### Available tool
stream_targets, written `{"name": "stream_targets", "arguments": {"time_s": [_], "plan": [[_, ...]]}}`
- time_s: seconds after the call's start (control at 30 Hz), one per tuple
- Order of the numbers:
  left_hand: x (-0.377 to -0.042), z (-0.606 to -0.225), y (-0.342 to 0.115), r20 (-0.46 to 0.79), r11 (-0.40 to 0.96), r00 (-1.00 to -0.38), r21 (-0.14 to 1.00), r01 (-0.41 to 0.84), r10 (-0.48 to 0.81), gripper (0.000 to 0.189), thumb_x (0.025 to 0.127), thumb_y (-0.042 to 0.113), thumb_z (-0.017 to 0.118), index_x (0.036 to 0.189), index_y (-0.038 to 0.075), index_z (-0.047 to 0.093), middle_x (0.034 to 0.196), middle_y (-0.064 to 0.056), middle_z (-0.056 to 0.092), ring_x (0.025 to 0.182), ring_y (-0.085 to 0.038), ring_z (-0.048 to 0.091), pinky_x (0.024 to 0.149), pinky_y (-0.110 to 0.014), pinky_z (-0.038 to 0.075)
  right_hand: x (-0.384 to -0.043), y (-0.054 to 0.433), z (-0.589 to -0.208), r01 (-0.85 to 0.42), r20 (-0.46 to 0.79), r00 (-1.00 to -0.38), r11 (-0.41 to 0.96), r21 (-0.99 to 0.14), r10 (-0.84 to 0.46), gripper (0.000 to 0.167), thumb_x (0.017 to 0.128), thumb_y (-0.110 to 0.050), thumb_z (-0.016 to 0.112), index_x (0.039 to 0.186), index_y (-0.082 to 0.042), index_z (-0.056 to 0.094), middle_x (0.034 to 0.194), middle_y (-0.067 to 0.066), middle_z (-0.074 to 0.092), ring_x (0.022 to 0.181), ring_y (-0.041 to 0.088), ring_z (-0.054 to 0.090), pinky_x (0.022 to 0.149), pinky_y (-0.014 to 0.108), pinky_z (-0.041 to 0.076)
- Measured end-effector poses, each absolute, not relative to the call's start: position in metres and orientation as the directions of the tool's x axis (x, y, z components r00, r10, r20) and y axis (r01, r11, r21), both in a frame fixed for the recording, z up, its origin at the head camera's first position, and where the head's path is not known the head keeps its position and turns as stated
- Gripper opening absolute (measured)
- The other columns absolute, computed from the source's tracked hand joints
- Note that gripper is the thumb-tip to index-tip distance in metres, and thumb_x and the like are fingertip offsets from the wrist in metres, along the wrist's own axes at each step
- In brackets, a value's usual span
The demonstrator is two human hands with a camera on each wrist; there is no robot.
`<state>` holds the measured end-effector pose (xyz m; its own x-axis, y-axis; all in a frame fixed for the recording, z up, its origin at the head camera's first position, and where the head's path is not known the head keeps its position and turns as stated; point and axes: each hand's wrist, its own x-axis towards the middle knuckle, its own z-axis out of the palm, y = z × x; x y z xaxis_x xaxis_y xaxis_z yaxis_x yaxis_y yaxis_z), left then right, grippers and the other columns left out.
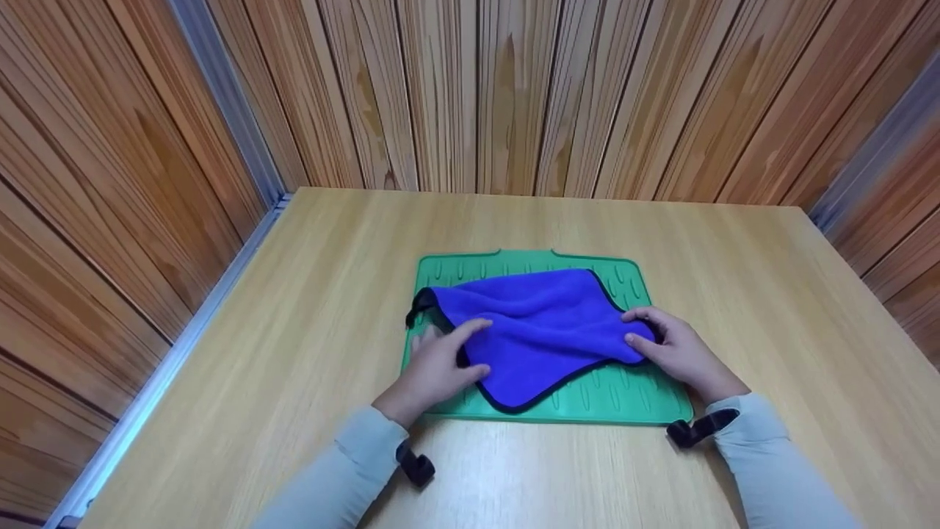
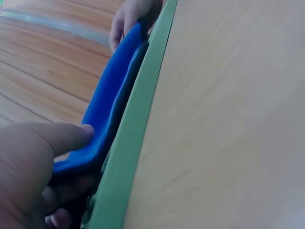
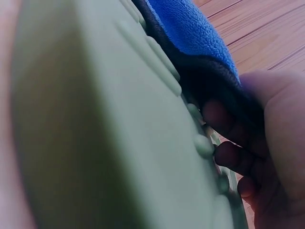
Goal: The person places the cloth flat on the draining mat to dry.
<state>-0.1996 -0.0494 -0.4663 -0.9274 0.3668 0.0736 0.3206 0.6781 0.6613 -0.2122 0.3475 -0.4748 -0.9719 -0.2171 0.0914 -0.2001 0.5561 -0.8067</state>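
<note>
A blue-violet plush cloth (image 1: 543,316) with a black edging lies rumpled over a green ribbed mat (image 1: 587,397). At its left edge my left hand (image 1: 433,371) grips it; the left wrist view has the thumb (image 2: 71,138) on top and other fingers under the cloth. My right hand (image 1: 687,353) pinches the right corner, thumb above. From the right wrist the curled fingers (image 3: 233,148) show below the dark underside, close to the mat's raised ribs. The cloth's left corner (image 1: 420,305) is folded up and looks black.
The mat sits on a light wooden table (image 1: 330,294). Wood-plank walls (image 1: 514,95) stand behind and at both sides, with a metal strip (image 1: 220,286) along the left edge. A black strap (image 1: 415,463) hangs from each cuff.
</note>
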Motion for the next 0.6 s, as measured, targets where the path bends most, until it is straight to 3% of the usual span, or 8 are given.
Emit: {"name": "stream_targets", "arguments": {"time_s": [0.37,0.5,0.6], "plan": [[-0.205,-0.466,-0.062,0.05,0.679,-0.927,0.667,0.308,0.371,0.049,0.095,0.022,0.072,0.138,0.037,0.055,0.129,0.003,0.066,0.117,-0.032,0.045,0.101,-0.051,0.028,-0.21,0.348,-0.475,-0.217,0.095,-0.968,0.578,-0.786,-0.234,0.029,0.097,-0.018,0.069,0.124,-0.01,0.063,0.129,0.01,0.061,0.124,0.025,0.05,0.095,0.012,0.035],[-0.209,-0.466,-0.077,0.026,0.647,-0.932,0.713,0.271,0.361,0.043,0.097,0.023,0.07,0.133,0.041,0.056,0.132,0.005,0.061,0.123,-0.035,0.038,0.099,-0.051,0.034,-0.201,0.352,-0.473,-0.209,0.039,-0.956,0.583,-0.785,-0.29,0.029,0.096,-0.017,0.071,0.123,-0.011,0.063,0.117,0.012,0.062,0.103,0.025,0.057,0.083,0.02,0.046],[-0.215,-0.468,-0.089,-0.002,0.609,-0.933,0.758,0.233,0.359,0.041,0.097,0.025,0.07,0.13,0.045,0.057,0.12,0.003,0.06,0.117,-0.032,0.038,0.092,-0.046,0.037,-0.192,0.353,-0.468,-0.195,-0.019,-0.944,0.604,-0.773,-0.329,0.028,0.095,-0.02,0.072,0.121,-0.015,0.063,0.109,0.01,0.058,0.094,0.026,0.054,0.075,0.026,0.047]]}}
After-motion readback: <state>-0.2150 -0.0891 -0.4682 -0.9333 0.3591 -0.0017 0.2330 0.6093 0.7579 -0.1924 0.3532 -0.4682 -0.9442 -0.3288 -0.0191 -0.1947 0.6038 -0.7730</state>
